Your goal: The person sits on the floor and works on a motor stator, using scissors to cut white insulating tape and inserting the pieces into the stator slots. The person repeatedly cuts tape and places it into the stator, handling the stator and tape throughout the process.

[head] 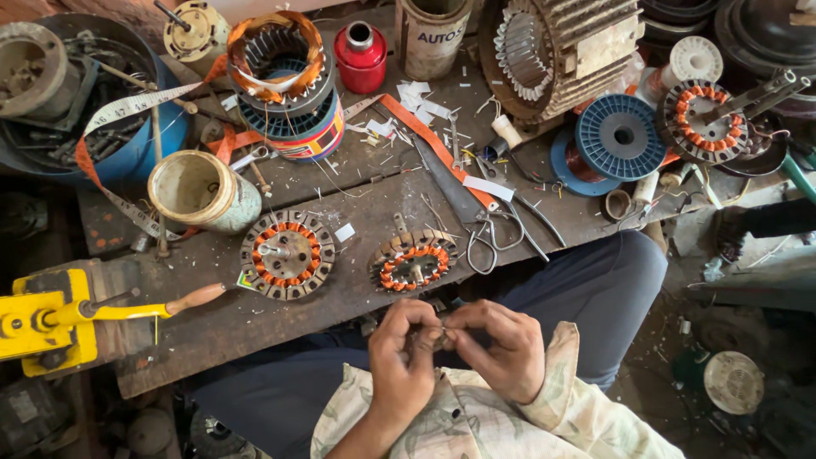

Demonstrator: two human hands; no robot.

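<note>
Both hands meet over the lap below the bench [255, 314]: left hand [406, 353] and right hand [501, 348] pinch a small piece [441, 337] (too tiny to identify). Best kept steady, fingertips close.

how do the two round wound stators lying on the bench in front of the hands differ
The left stator looks larger and lies flat, with a metal shaft standing up from its middle; the right stator looks smaller, sits slightly tilted, and shows no such shaft. The left one lies further from the hands; the right one lies just beyond the left hand and right hand. Both have orange windings ringed by metal laminations.
</note>
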